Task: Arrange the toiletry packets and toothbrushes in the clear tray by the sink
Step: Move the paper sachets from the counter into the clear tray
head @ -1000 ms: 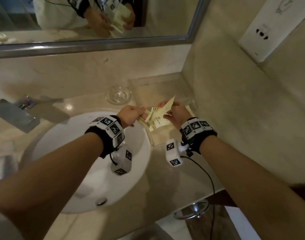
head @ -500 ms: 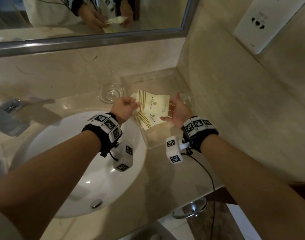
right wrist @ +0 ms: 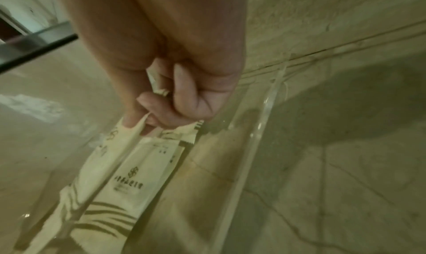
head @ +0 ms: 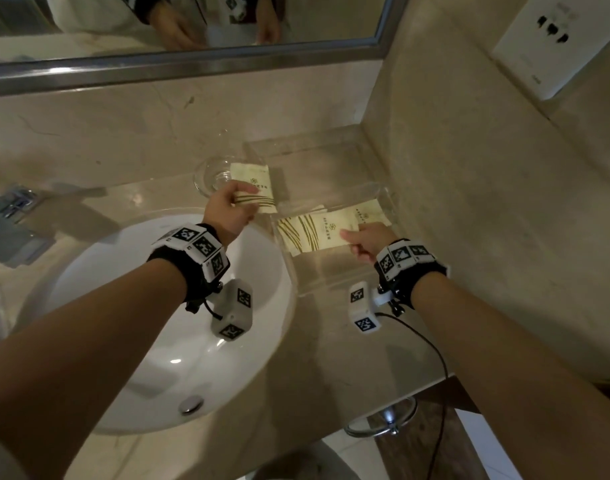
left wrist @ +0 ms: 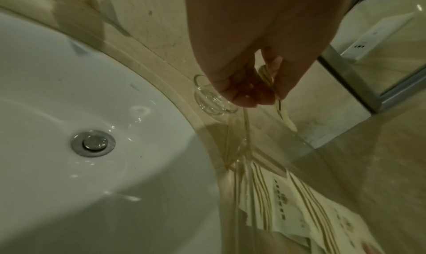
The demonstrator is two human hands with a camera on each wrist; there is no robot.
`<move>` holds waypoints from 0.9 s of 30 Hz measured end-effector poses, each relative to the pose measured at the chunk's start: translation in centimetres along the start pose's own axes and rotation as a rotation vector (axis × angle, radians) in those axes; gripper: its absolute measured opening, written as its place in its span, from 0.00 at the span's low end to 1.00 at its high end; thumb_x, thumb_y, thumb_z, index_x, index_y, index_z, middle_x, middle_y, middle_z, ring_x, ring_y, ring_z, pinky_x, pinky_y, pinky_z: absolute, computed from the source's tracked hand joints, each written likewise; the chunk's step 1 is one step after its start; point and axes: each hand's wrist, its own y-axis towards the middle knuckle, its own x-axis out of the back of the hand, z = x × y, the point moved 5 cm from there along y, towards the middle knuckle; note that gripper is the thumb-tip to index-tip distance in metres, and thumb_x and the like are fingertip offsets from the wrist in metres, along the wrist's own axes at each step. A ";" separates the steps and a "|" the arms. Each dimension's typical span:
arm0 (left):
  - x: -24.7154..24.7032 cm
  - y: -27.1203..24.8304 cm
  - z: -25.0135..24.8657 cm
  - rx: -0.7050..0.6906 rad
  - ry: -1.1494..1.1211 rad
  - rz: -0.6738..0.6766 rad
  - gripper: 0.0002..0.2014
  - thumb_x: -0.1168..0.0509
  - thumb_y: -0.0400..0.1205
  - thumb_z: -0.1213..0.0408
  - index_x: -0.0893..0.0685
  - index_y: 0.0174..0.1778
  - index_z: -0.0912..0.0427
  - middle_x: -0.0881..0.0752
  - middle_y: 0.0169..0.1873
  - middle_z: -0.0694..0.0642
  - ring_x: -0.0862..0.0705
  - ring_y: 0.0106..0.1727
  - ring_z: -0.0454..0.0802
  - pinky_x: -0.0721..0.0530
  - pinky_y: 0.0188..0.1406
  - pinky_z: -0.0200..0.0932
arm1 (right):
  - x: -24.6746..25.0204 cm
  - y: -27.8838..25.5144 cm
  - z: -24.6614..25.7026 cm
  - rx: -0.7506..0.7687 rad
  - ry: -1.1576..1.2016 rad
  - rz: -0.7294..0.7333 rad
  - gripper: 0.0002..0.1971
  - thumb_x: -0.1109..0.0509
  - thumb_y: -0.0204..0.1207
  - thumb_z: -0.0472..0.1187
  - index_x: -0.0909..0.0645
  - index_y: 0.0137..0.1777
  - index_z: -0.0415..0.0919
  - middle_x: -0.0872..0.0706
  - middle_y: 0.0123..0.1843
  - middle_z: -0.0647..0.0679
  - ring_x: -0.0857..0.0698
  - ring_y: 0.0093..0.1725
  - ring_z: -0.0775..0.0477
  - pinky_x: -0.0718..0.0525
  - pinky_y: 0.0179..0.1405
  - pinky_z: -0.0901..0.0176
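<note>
A clear tray [head: 338, 275] stands on the marble counter right of the sink, in the corner. My left hand [head: 227, 211] pinches one cream toiletry packet [head: 257, 188] with gold stripes, held above the tray's left end near the glass dish. My right hand [head: 366, 240] pinches the right end of another cream packet [head: 317, 230] low inside the tray, over other packets [head: 371, 211] lying there. The right wrist view shows thumb and fingers [right wrist: 161, 110] gripping that packet [right wrist: 129, 176] beside the tray wall [right wrist: 253, 139]. In the left wrist view, my left fingers [left wrist: 244, 92] hold their packet edge-on. No toothbrush is visible.
A white sink basin [head: 179, 323] lies at left with its drain [head: 191, 404]. A small glass dish [head: 215, 174] sits behind the basin, touching distance from my left hand. A faucet [head: 12, 223] is far left. Marble walls enclose the tray's back and right; a towel ring [head: 383, 420] hangs below.
My hands have moved apart, each with its own packet. The right hand has lowered its packet into the tray; the left hand has carried its packet left and back, toward the glass dish.
</note>
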 end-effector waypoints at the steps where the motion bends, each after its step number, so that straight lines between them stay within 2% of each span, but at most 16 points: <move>1: 0.1 0.1 0.2 0.006 -0.002 0.004 0.12 0.39 0.78 0.82 0.22 0.46 0.60 0.20 0.40 0.52 0.23 0.32 0.43 0.23 0.22 0.22 | -0.1 0.1 -0.2 -0.017 -0.052 -0.017 0.13 0.30 0.78 0.46 0.26 0.36 0.40 0.25 0.27 0.49 0.29 0.12 0.59 0.33 0.09 0.73; 4: 0.5 0.4 0.7 0.005 -0.009 0.025 0.15 0.39 0.76 0.83 0.27 0.52 0.60 0.20 0.49 0.60 0.20 0.34 0.46 0.20 0.26 0.28 | -1.2 0.3 0.0 -0.017 -0.090 -0.039 0.17 0.29 0.77 0.46 0.26 0.31 0.40 0.24 0.26 0.49 0.30 0.21 0.53 0.30 0.16 0.67; 7: 0.9 0.5 1.1 0.018 -0.003 0.021 0.18 0.39 0.76 0.83 0.28 0.53 0.57 0.21 0.52 0.62 0.18 0.37 0.47 0.17 0.29 0.30 | -2.9 1.4 0.7 0.003 -0.017 -0.057 0.11 0.28 0.76 0.41 0.23 0.34 0.40 0.23 0.27 0.46 0.29 0.23 0.51 0.29 0.22 0.65; 8: 1.0 0.5 1.2 0.021 -0.009 0.025 0.18 0.39 0.76 0.83 0.29 0.54 0.57 0.21 0.52 0.61 0.18 0.37 0.47 0.17 0.29 0.29 | -3.3 1.6 1.0 0.009 0.040 -0.077 0.04 0.28 0.76 0.37 0.20 0.41 0.38 0.22 0.29 0.45 0.27 0.25 0.51 0.28 0.26 0.63; 9: 1.0 0.5 1.3 0.022 -0.013 0.032 0.19 0.39 0.76 0.84 0.29 0.55 0.57 0.20 0.51 0.61 0.18 0.38 0.46 0.16 0.29 0.29 | -3.7 1.9 1.3 0.002 0.103 -0.099 0.09 0.28 0.75 0.33 0.20 0.54 0.33 0.22 0.30 0.44 0.26 0.26 0.50 0.26 0.30 0.61; 10: 1.1 0.5 1.3 0.021 -0.012 0.040 0.19 0.40 0.76 0.84 0.30 0.55 0.57 0.20 0.50 0.61 0.18 0.38 0.46 0.16 0.29 0.29 | -4.0 2.3 1.2 -0.022 0.173 -0.111 0.18 0.29 0.75 0.30 0.25 0.64 0.28 0.21 0.31 0.43 0.25 0.27 0.50 0.23 0.33 0.60; 11: 1.0 0.5 1.4 0.021 -0.006 0.051 0.19 0.40 0.76 0.84 0.30 0.56 0.57 0.19 0.48 0.61 0.18 0.38 0.47 0.16 0.31 0.30 | -4.4 2.5 1.2 -0.038 0.233 -0.117 0.24 0.29 0.75 0.28 0.30 0.71 0.27 0.21 0.32 0.42 0.24 0.28 0.50 0.21 0.34 0.58; 13: 1.0 0.4 1.5 0.027 0.005 0.079 0.19 0.40 0.77 0.84 0.30 0.55 0.58 0.18 0.48 0.63 0.17 0.43 0.52 0.15 0.39 0.36 | -4.8 2.9 1.1 -0.035 0.219 -0.167 0.27 0.28 0.74 0.32 0.31 0.71 0.27 0.19 0.34 0.41 0.21 0.30 0.48 0.16 0.39 0.53; 15: 0.9 0.4 1.5 0.033 0.001 0.116 0.18 0.40 0.77 0.84 0.28 0.51 0.56 0.17 0.48 0.66 0.17 0.48 0.58 0.16 0.47 0.44 | -4.7 2.8 1.1 -0.022 0.081 -0.248 0.30 0.24 0.71 0.43 0.29 0.68 0.28 0.14 0.42 0.39 0.14 0.39 0.41 0.12 0.49 0.47; 17: 0.7 0.5 1.3 0.031 0.009 0.136 0.19 0.39 0.77 0.84 0.28 0.44 0.51 0.15 0.41 0.62 0.16 0.44 0.56 0.16 0.44 0.41 | -3.9 2.5 1.3 -0.009 -0.077 -0.321 0.37 0.25 0.69 0.53 0.32 0.70 0.31 0.14 0.59 0.36 0.13 0.55 0.36 0.14 0.58 0.42; 19: 0.4 0.5 1.0 0.029 -0.004 0.148 0.19 0.38 0.77 0.83 0.29 0.40 0.51 0.15 0.37 0.57 0.14 0.38 0.47 0.15 0.37 0.33 | -3.3 1.9 1.8 0.004 -0.184 -0.352 0.40 0.29 0.72 0.58 0.36 0.75 0.31 0.21 0.70 0.36 0.18 0.65 0.35 0.18 0.64 0.43; 21: -0.1 0.4 0.7 0.028 -0.020 0.147 0.18 0.38 0.77 0.83 0.28 0.40 0.52 0.14 0.32 0.54 0.13 0.35 0.43 0.14 0.38 0.34 | -2.8 1.4 2.2 0.025 -0.287 -0.350 0.38 0.38 0.75 0.63 0.33 0.73 0.31 0.19 0.68 0.36 0.16 0.63 0.34 0.17 0.62 0.43; 23: -0.8 0.3 0.3 0.025 -0.035 0.148 0.18 0.38 0.77 0.83 0.28 0.40 0.52 0.12 0.26 0.49 0.14 0.37 0.48 0.15 0.45 0.42 | -2.4 1.0 2.5 0.051 -0.382 -0.368 0.36 0.48 0.79 0.65 0.25 0.65 0.31 0.15 0.61 0.38 0.14 0.57 0.35 0.16 0.55 0.48; 24: -1.1 0.3 0.2 0.024 -0.050 0.152 0.18 0.38 0.77 0.83 0.28 0.40 0.52 0.13 0.26 0.50 0.15 0.38 0.50 0.15 0.48 0.44 | -2.2 0.7 2.6 0.065 -0.402 -0.379 0.35 0.52 0.80 0.64 0.21 0.60 0.31 0.14 0.58 0.39 0.14 0.55 0.36 0.17 0.51 0.52; 25: -1.5 0.3 0.0 0.022 -0.064 0.158 0.18 0.38 0.77 0.84 0.28 0.40 0.52 0.14 0.28 0.53 0.15 0.39 0.51 0.15 0.48 0.44 | -2.1 0.5 2.7 0.079 -0.342 -0.367 0.35 0.55 0.81 0.64 0.19 0.53 0.33 0.13 0.52 0.39 0.13 0.51 0.38 0.18 0.45 0.54; 27: -2.3 0.2 -0.5 0.019 -0.079 0.175 0.18 0.38 0.77 0.84 0.28 0.40 0.53 0.16 0.32 0.55 0.15 0.38 0.49 0.14 0.39 0.37 | -2.4 0.4 2.7 0.104 -0.009 -0.237 0.33 0.53 0.81 0.65 0.20 0.40 0.36 0.14 0.38 0.43 0.16 0.32 0.46 0.21 0.29 0.60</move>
